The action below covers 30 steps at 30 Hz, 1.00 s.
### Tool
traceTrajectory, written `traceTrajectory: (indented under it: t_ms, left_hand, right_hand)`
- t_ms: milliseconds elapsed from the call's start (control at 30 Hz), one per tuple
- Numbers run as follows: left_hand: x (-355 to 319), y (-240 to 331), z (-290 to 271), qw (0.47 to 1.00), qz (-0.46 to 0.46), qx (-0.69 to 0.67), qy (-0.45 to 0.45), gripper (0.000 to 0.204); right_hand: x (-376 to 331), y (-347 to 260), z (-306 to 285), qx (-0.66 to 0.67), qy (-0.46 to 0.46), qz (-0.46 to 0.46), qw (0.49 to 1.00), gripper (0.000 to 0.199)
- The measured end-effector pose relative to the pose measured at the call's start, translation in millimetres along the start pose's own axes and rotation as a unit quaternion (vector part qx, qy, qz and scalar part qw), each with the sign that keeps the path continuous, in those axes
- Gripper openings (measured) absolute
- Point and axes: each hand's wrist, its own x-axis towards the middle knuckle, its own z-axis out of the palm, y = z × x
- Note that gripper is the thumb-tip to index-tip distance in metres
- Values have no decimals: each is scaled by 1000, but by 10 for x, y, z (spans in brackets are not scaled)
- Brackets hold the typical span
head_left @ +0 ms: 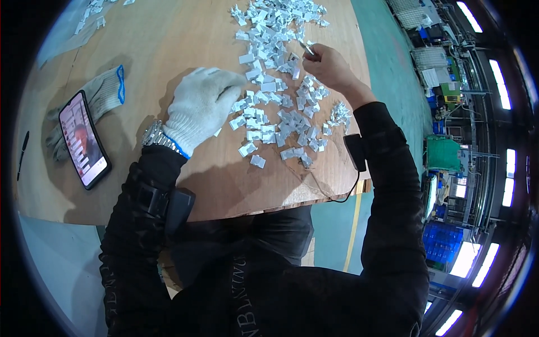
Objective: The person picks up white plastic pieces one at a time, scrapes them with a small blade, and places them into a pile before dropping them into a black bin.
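Dozens of small silvery pcs (268,87) lay across the wooden table (168,33), thickest at the far side in a jumbled heap (281,17), thinning toward the near edge. From where I stood, the person's right hand (331,68), bare, was just right of the heap, thumb & index pinched on a slim metal bit (308,50); couldn't tell if that was a loose pc or a tool. Their left hand (205,101), in a white knit glove, was beside the pcs on their left, fingers curled in & close together; whether they had anything btwn them I couldn't tell.

Progress: partway, I'd judge. The near group (261,135) lay flatter & more spread, some in rough rows, so prob the handled lot, tho nothing proved it. Far stuff was piled up anyhow, so lots prob left to do. A small cluster (339,115) of finer bits sat to the right, maybe removed parts; too small to be sure. A few white pieces (92,12) lay far left, well apart from the rest.

Also at left: a phone (84,140), screen lit, partly over a spare glove (106,92), w/ a pen (23,154) farther left.
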Motion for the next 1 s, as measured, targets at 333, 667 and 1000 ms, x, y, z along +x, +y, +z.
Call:
traceTrajectory:
  t_ms: [333,667,1000]
  left_hand:
    - [2,-14,13,1000,3,9,-1,22]
    - [-4,-16,2,1000,8,6,3,21]
    - [-6,-17,3,1000,9,11,2,22]
  right_hand:
    - [-187,-130,141,-47,-6,-13,999,23]
    - [-613,-212,129,3,-5,-63,998,21]
    - [-286,-385,160,-14,-13,74,997,31]
